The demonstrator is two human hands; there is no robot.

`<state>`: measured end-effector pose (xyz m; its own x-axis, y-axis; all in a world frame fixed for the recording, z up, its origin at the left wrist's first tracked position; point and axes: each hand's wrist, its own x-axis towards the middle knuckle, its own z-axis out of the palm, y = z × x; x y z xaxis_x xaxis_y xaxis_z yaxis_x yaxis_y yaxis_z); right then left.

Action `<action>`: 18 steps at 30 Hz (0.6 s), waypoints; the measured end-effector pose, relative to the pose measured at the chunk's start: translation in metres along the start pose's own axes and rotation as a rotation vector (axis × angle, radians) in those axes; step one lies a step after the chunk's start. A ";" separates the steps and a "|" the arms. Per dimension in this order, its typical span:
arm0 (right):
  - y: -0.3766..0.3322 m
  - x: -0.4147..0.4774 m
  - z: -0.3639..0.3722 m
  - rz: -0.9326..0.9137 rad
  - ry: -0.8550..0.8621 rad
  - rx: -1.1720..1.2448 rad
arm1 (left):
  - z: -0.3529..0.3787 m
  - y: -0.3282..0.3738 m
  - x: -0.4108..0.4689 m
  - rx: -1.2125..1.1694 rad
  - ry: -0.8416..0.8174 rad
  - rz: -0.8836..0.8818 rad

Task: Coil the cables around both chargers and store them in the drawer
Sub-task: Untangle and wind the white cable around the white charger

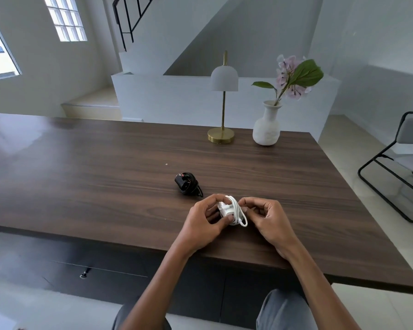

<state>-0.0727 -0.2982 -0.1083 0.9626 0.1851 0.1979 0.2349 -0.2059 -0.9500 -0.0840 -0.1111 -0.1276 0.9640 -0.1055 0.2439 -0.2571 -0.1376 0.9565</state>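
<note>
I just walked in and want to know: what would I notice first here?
First, the two hands, left and right, at the near edge of the table, holding a white charger with its cable wound around it. Just behind them lies a black charger, already coiled. At the far edge stand a lamp and, to its right, a vase with a pink flower.

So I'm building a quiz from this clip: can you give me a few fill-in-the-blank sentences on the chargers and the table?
1. Both hands hold the ____ charger.
2. The black charger, cable coiled, lies on the ____, touched by neither the left hand nor the right hand.
3. The flower stands in a white ____ beside the lamp.

Missing words: white; table; vase
</note>
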 end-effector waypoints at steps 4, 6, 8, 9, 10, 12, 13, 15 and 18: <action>-0.002 -0.001 0.001 -0.009 0.021 -0.017 | 0.002 0.001 0.000 0.038 0.029 0.031; -0.002 -0.001 0.001 -0.014 0.031 -0.023 | 0.002 0.001 -0.001 0.058 0.044 0.047; -0.002 -0.001 0.002 0.002 0.047 -0.012 | 0.003 0.000 -0.001 0.085 0.061 0.058; -0.002 -0.001 0.002 0.015 0.050 -0.003 | 0.003 0.000 -0.001 0.095 0.069 0.060; -0.003 -0.002 0.003 0.026 0.049 0.007 | 0.003 0.000 -0.001 0.097 0.076 0.063; -0.004 -0.002 0.002 0.034 0.045 0.039 | 0.004 0.000 -0.002 0.095 0.085 0.072; -0.005 -0.003 0.001 0.032 0.045 0.059 | 0.005 0.000 -0.002 0.101 0.087 0.081; -0.006 -0.004 0.001 0.029 0.042 0.091 | 0.005 0.001 -0.004 0.116 0.091 0.095; -0.005 -0.005 0.001 0.031 0.043 0.110 | 0.005 0.002 -0.005 0.125 0.100 0.103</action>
<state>-0.0789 -0.2967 -0.1044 0.9746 0.1381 0.1764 0.1913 -0.1035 -0.9761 -0.0893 -0.1162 -0.1276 0.9326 -0.0278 0.3599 -0.3549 -0.2532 0.9000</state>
